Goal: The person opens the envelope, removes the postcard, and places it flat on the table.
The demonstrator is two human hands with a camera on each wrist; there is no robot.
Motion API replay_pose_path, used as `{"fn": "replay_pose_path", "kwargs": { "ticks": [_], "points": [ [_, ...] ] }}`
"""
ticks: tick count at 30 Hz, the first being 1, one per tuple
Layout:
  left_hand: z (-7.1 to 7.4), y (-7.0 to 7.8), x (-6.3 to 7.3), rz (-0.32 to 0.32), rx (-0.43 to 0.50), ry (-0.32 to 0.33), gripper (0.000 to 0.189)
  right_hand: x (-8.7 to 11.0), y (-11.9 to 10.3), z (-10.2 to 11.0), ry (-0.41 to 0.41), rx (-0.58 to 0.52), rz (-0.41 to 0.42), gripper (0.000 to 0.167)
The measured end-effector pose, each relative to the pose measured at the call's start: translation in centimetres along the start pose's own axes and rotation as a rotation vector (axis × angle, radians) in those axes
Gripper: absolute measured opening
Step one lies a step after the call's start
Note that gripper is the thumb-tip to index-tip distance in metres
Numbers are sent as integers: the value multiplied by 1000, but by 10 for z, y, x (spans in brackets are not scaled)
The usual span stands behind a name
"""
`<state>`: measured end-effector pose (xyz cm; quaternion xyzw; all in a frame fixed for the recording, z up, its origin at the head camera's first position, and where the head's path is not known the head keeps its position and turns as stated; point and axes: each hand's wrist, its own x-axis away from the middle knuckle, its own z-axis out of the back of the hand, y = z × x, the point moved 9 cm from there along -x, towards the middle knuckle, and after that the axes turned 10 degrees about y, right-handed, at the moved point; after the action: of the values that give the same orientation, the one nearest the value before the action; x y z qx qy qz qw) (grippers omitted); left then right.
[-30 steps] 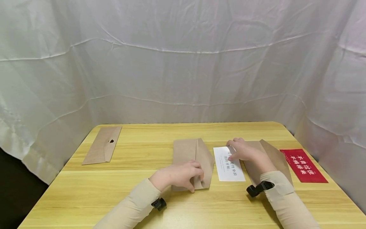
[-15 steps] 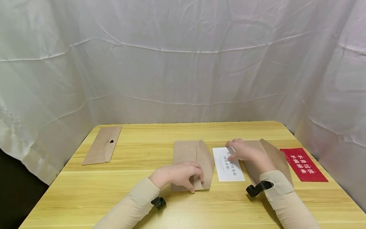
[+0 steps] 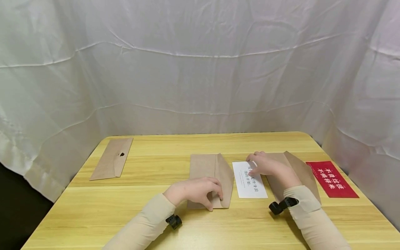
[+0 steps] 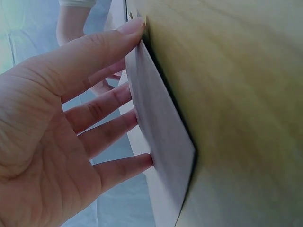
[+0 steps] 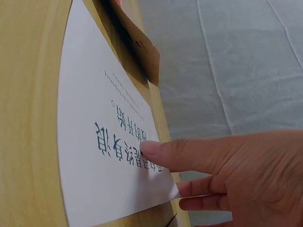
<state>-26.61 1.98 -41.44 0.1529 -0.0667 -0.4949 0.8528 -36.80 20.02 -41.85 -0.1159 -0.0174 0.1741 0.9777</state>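
Note:
My left hand (image 3: 196, 191) rests on a brown paper envelope (image 3: 201, 165) in the middle of the table, its pointed flap unfolded to the right. In the left wrist view its fingertips (image 4: 146, 161) touch the envelope, fairly straight and spread, with the thumb at the edge. To the right lies a white card (image 3: 245, 187) with dark printed characters. My right hand (image 3: 270, 165) pinches this card at its far edge. In the right wrist view the thumb (image 5: 151, 148) presses on the printed face while the other fingers are at the edge, partly hidden.
Under my right wrist lies a second brown envelope (image 3: 276, 184) with its flap unfolded. A red card (image 3: 334, 182) with white characters sits at the far right. At the far left is a closed brown envelope (image 3: 109, 158) with a dark mark. White curtain (image 3: 200, 80) hangs behind the table.
Both hands stay nearly still. The envelope under my left hand and the white card show only a very slight shift.

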Motion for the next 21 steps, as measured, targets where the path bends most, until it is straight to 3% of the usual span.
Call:
{"fn": "replay_pose_path", "kwargs": {
  "ticks": [11,16,21],
  "points": [
    [-2,1,-1,-13,-18,-4,37,0,1,-1,-12,-14,-10,55],
    [1,-2,2,26,-5,5,38,-1,0,1,1,-23,-1,56],
    [12,-2,10,22,-105,62,38,-2,-8,10,43,-20,31,54]
  ]
}}
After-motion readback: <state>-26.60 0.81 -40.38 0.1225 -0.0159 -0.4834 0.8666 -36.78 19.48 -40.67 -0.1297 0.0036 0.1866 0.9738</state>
